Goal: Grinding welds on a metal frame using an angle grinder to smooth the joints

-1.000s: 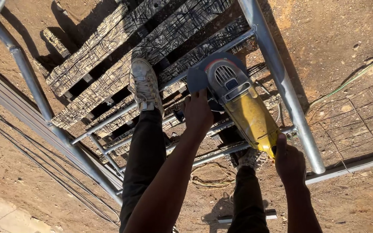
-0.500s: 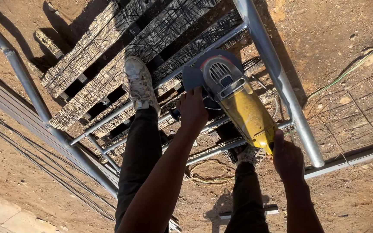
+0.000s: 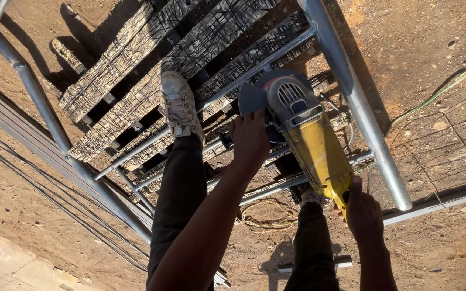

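Gripping yellow angle grinder [image 3: 311, 137] — both hands | steel pipes [image 3: 351, 97] close beside

Both hands are taken up: left hand [image 3: 250, 141] grips the side of the yellow angle grinder [image 3: 303, 132], right hand [image 3: 363, 213] holds its rear. Thick metal pipe [image 3: 351, 97] runs close along the grinder's right, blocking that side. Thin crossbar [image 3: 233, 86] and weathered planks [image 3: 152, 70] fill the room ahead. Left shoe [image 3: 178, 105] crowds the left. Open dirt ground [image 3: 432, 43] lies beyond the pipe; wire mesh [image 3: 449, 145] probably lies flat there.
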